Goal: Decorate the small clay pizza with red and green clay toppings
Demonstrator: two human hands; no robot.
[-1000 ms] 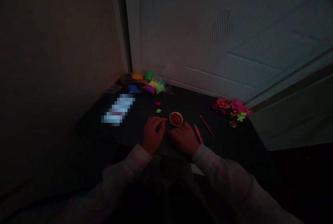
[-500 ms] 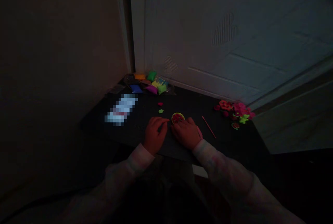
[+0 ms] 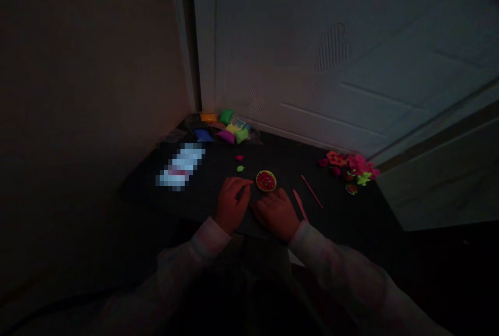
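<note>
A small round clay pizza (image 3: 266,181), red on top with a yellow rim and small specks, lies on the dark table. My left hand (image 3: 233,202) rests to its left, index finger stretched towards the rim and thumb apart from it. Just below the pizza is my right hand (image 3: 276,213), its fingers curled in; whatever they may hold is hidden. A pink plastic clay knife (image 3: 300,205) lies right beside that hand, with a thin pink stick tool (image 3: 312,191) further right. Beyond my left hand sit a light green lump (image 3: 240,168) and a red lump (image 3: 239,158).
Colourful clay packets (image 3: 226,129) are heaped at the back by the wall. A blurred, bright phone-like panel (image 3: 181,167) lies on the left. Pink, red and green clay pieces (image 3: 351,164) cluster at the right edge of the table (image 3: 343,221). The room is dim.
My right hand has drawn back from the top of the pizza towards me, uncovering the pizza and more of the pink knife. My left hand has hardly moved.
</note>
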